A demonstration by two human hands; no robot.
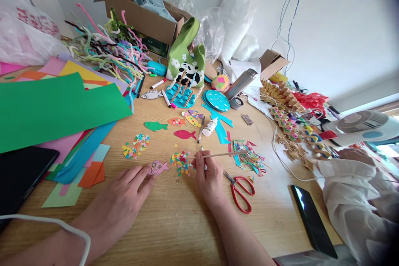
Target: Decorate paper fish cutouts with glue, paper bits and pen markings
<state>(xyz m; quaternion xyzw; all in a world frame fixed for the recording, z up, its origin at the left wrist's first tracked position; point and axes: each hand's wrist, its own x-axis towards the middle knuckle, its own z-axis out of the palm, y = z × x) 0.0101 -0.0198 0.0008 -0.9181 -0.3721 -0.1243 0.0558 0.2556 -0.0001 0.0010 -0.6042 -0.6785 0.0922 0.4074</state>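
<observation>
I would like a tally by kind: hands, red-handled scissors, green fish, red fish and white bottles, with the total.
Left hand and right hand: 2
Red-handled scissors: 1
Green paper fish: 1
Red paper fish: 1
White bottle: 1
Total: 6

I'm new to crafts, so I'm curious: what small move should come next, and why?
Perhaps use the thin stick to move a colored dot onto the pink paper fish: the left hand touches that fish, and the right hand holds the stick beside the dots.
</observation>
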